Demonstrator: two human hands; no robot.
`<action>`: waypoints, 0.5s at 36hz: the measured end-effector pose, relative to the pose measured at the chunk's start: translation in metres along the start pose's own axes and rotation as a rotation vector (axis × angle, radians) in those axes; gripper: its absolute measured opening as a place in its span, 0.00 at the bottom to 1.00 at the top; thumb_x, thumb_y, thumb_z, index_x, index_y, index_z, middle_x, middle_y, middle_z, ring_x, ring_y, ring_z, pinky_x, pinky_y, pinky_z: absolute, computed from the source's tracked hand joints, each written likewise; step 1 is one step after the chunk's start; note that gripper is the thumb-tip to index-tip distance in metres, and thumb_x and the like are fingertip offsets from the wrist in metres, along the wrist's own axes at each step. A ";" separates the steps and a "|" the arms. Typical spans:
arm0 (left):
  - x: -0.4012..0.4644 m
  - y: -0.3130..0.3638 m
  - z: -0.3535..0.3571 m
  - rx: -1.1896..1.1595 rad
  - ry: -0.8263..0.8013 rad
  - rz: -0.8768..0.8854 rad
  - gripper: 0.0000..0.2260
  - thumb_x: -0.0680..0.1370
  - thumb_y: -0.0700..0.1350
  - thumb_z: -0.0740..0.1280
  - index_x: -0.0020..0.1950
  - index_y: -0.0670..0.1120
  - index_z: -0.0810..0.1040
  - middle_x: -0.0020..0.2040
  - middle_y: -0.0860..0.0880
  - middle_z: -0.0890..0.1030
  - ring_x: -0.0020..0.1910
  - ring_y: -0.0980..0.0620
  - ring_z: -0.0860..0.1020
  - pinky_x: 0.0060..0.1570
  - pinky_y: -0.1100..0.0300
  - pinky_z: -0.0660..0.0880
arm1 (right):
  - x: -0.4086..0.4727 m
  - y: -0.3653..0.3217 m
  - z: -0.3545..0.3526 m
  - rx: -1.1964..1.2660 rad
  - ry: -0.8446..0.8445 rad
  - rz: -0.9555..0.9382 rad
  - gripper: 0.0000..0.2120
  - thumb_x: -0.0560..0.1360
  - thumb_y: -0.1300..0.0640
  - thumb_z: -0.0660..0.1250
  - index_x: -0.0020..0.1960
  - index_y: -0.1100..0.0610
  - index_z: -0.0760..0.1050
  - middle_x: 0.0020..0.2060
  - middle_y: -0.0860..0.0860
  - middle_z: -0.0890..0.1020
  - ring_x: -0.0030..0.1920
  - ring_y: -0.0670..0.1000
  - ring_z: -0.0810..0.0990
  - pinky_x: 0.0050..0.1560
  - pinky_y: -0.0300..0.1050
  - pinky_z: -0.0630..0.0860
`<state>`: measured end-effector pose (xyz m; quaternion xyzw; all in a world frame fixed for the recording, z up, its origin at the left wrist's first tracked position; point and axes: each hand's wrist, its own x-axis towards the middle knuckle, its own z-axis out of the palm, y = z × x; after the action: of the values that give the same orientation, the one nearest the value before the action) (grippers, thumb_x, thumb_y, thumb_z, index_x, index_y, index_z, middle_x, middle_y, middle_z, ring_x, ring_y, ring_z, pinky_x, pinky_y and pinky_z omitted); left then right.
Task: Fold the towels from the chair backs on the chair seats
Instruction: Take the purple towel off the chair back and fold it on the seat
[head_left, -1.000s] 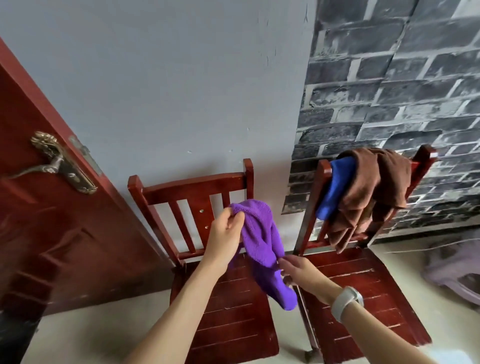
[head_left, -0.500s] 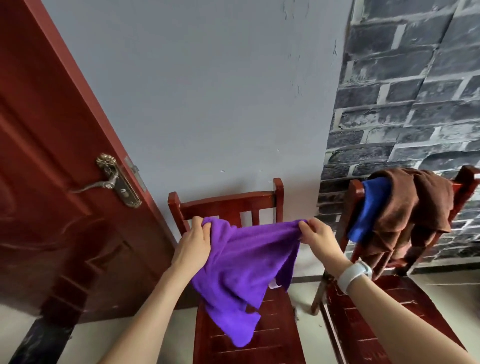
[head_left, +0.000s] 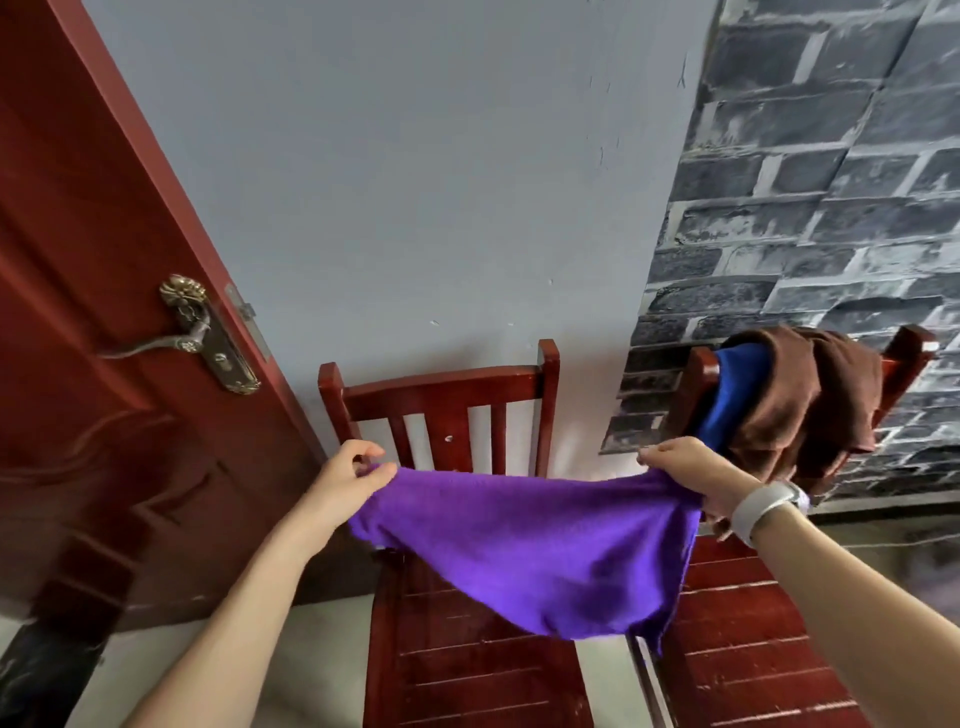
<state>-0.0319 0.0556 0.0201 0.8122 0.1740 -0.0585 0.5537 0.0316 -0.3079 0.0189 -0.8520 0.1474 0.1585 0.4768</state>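
Seen from the head camera: purple towel (head_left: 524, 540) stretched wide in the air above the seat of the left chair (head_left: 447, 410), in front of its slatted back, lower edge sagging to a point toward the gap between the two seats. Pinched at one top corner by the left hand (head_left: 348, 480), thumb and forefinger closed on the cloth, other fingers curled. Gripped at the opposite corner by the right hand (head_left: 691, 475), fingers wrapped over the bunched edge, white wristband (head_left: 763, 506) just behind it. To the right of the left chair, touching side by side, right chair (head_left: 737, 613), with blue towel (head_left: 732, 400) and brown towel (head_left: 810, 405) draped over its back rail, brown lying partly over blue. To the left of the left chair, red door (head_left: 104, 364) with brass lever handle (head_left: 202, 332). Behind both chairs, grey wall and brick-pattern panel (head_left: 831, 208).
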 end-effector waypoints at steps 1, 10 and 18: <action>0.000 0.000 -0.001 -0.067 -0.121 -0.073 0.18 0.74 0.41 0.69 0.62 0.49 0.70 0.58 0.44 0.73 0.57 0.46 0.75 0.55 0.53 0.74 | -0.003 0.003 -0.004 0.116 -0.089 0.069 0.08 0.76 0.63 0.63 0.47 0.68 0.77 0.34 0.58 0.75 0.31 0.52 0.74 0.32 0.42 0.72; -0.001 -0.019 0.029 0.546 -0.434 -0.031 0.33 0.71 0.35 0.70 0.70 0.57 0.62 0.61 0.46 0.68 0.54 0.51 0.73 0.45 0.64 0.74 | -0.015 0.045 -0.012 0.218 -0.260 0.136 0.15 0.77 0.72 0.53 0.47 0.58 0.75 0.42 0.56 0.75 0.40 0.51 0.74 0.40 0.46 0.77; 0.001 -0.041 0.042 0.697 -0.058 0.128 0.06 0.80 0.45 0.59 0.46 0.44 0.73 0.40 0.48 0.77 0.39 0.52 0.76 0.33 0.62 0.67 | -0.007 0.081 0.010 -0.291 0.092 -0.130 0.07 0.75 0.65 0.62 0.48 0.61 0.78 0.41 0.54 0.78 0.48 0.55 0.76 0.47 0.41 0.65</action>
<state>-0.0406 0.0301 -0.0322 0.9596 0.0764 -0.1027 0.2505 -0.0080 -0.3388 -0.0452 -0.9261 0.0893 0.1080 0.3504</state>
